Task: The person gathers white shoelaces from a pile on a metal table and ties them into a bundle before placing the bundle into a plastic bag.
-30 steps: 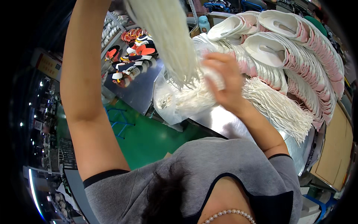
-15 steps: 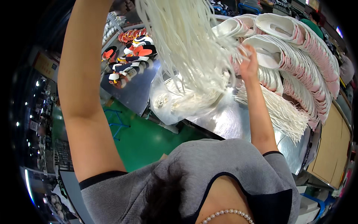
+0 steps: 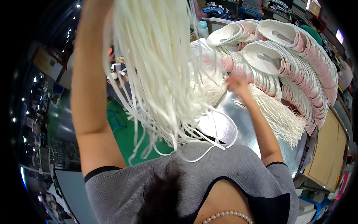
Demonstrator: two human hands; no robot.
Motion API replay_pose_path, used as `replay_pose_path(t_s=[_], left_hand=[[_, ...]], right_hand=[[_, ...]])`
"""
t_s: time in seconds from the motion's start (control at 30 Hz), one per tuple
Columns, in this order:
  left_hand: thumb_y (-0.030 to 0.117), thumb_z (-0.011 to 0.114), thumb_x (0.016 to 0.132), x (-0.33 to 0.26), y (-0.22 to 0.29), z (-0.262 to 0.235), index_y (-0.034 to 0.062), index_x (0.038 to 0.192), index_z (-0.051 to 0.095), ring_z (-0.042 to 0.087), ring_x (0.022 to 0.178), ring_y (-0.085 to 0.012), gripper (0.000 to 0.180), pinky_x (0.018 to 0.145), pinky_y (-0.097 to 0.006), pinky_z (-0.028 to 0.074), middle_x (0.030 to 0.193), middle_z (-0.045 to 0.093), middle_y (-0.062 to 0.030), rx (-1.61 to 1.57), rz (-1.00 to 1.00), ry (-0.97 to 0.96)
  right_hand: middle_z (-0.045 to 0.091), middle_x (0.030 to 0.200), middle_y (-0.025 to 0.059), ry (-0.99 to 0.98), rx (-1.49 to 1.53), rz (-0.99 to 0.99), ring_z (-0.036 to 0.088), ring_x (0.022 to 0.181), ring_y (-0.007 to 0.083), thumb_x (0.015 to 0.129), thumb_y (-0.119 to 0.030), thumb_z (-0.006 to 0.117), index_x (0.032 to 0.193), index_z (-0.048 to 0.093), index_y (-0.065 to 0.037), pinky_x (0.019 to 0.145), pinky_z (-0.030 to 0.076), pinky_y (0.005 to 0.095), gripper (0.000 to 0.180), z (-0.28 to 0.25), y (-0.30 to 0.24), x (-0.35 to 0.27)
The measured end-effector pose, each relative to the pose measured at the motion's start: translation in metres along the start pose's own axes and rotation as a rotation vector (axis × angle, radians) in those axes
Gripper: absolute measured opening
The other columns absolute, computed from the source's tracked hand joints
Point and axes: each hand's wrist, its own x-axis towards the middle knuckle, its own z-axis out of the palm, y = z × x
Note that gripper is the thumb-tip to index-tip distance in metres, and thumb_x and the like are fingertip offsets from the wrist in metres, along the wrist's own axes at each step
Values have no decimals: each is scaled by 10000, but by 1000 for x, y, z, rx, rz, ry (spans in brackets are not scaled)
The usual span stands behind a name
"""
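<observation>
A large bundle of white shoelaces (image 3: 156, 67) hangs down in front of me, its loose ends dangling over my chest. My left arm reaches up beside it past the top edge, so the left hand and its grip on the bundle are out of sight. My right hand (image 3: 237, 86), blurred by motion, is low over the metal table (image 3: 238, 115), just right of the bundle. Its fingers are too smeared to read. A second pile of white laces (image 3: 279, 114) lies on the table beside my right forearm. Partly hidden behind the hanging bundle are more white laces (image 3: 210, 91).
Curved stacks of white and pink shoe uppers (image 3: 283, 56) fill the table's far right. A pale blue bottle (image 3: 203, 29) stands at the back. Cardboard (image 3: 328, 149) is at the right edge. Blue stool legs (image 3: 116, 120) stand on the green floor (image 3: 128, 143).
The hanging laces have come closer and swung lower and left, now covering most of the dark shoes. My right hand has moved left and down, toward the table.
</observation>
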Motion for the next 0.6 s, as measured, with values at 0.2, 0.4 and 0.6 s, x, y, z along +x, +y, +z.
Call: replay_pose_path(t_s=[0.2,0.4,0.6], left_hand=[[190,754,738,-128,-142,6,-32,1363,259,465,1168,-242,828,981,-340,371,1269,469,-175,585,-268,-19],[184,802,657,-143,-190,17,-16,1373,246,432,1208,-243,929,996,-364,359,1302,446,-161,148,-342,2],[139,716,725,-167,-236,26,-4,1171,465,571,919,-191,531,879,-344,443,980,582,-115,-512,-593,-174]], right_hand=[[582,1015,19,-59,13,-426,492,736,55,878,-207,586,1229,532,-51,655,404,197,388,13,-217,-23],[523,749,-17,-49,-82,-391,408,578,52,796,-199,680,942,666,-31,507,328,212,223,16,-201,-21],[581,706,-7,-71,98,-7,498,566,24,843,-184,638,997,639,7,455,362,188,246,6,-198,-21]])
